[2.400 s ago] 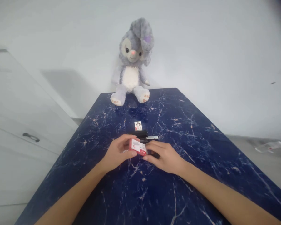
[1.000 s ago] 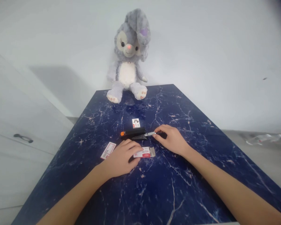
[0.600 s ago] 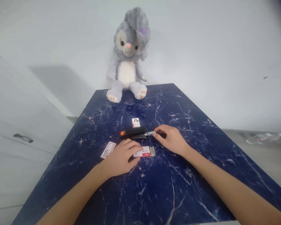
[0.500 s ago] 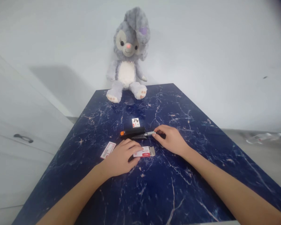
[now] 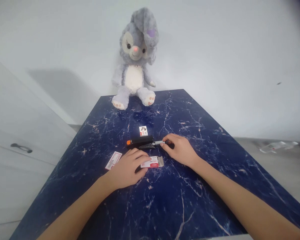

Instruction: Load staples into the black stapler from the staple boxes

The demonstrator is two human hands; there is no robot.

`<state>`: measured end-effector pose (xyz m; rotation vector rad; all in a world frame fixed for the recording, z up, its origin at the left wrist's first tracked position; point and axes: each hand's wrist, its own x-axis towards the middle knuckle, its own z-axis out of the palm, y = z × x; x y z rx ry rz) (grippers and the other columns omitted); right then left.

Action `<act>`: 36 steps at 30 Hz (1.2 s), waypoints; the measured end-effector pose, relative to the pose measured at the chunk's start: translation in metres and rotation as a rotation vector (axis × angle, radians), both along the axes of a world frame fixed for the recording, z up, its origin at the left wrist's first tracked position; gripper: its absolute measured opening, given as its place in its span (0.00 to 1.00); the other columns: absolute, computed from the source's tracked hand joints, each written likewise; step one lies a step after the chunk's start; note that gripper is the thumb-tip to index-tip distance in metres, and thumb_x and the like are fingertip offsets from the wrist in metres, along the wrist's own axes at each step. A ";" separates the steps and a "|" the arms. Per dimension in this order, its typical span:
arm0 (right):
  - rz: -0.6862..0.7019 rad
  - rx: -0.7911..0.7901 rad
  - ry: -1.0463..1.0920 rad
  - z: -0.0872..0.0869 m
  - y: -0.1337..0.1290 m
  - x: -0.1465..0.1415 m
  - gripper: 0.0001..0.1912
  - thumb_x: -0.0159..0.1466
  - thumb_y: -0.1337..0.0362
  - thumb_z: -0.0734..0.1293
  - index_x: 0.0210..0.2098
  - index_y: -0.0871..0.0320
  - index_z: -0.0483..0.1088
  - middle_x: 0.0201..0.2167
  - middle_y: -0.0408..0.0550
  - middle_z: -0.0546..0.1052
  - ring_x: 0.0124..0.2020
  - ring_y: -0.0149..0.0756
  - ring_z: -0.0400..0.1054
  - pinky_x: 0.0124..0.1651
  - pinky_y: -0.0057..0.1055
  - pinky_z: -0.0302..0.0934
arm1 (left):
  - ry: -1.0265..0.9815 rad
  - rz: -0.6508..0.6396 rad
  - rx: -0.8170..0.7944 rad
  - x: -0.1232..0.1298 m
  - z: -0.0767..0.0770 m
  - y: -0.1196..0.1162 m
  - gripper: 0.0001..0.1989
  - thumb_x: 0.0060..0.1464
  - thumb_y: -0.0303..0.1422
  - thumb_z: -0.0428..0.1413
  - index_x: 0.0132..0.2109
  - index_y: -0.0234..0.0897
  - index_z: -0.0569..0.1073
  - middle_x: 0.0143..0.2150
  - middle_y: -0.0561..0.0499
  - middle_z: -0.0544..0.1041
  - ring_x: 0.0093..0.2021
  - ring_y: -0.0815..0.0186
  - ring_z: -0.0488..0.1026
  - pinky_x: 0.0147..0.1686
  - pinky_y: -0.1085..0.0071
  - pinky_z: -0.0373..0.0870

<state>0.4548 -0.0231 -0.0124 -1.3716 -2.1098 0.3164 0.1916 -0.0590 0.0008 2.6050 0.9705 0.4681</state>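
Note:
A black stapler (image 5: 140, 140) with an orange end lies across the middle of the table. A narrow silver piece (image 5: 159, 142) sticks out at its right end. My right hand (image 5: 179, 148) is closed, thumb and fingertips pinching the outer end of that piece. Nearer to me, my left hand (image 5: 128, 169) grips a small red-and-white box (image 5: 151, 162) between thumb and fingers. The box lies on its side with its right-hand flap open; what is inside cannot be made out. A flat white packet with a red border (image 5: 113, 160) rests to the left, partly behind my left hand.
Just behind the stapler lies a small white box (image 5: 143, 131) with a printed picture. A grey plush rabbit (image 5: 133, 76) sits at the far end of the blue marbled table (image 5: 165, 206), against the wall. Left of the table is a white cabinet with a dark handle (image 5: 21, 148).
The whole view has shifted slightly, so everything appears a little further left. Both hands keep their grips, and the silver piece and stapler look about the same.

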 end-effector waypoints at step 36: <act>0.022 0.115 0.045 0.004 -0.005 -0.001 0.05 0.67 0.64 0.64 0.39 0.54 0.73 0.39 0.47 0.77 0.40 0.39 0.72 0.44 0.36 0.65 | 0.003 0.075 0.078 -0.005 0.007 -0.001 0.21 0.58 0.37 0.59 0.58 0.43 0.71 0.53 0.46 0.74 0.51 0.55 0.69 0.53 0.56 0.63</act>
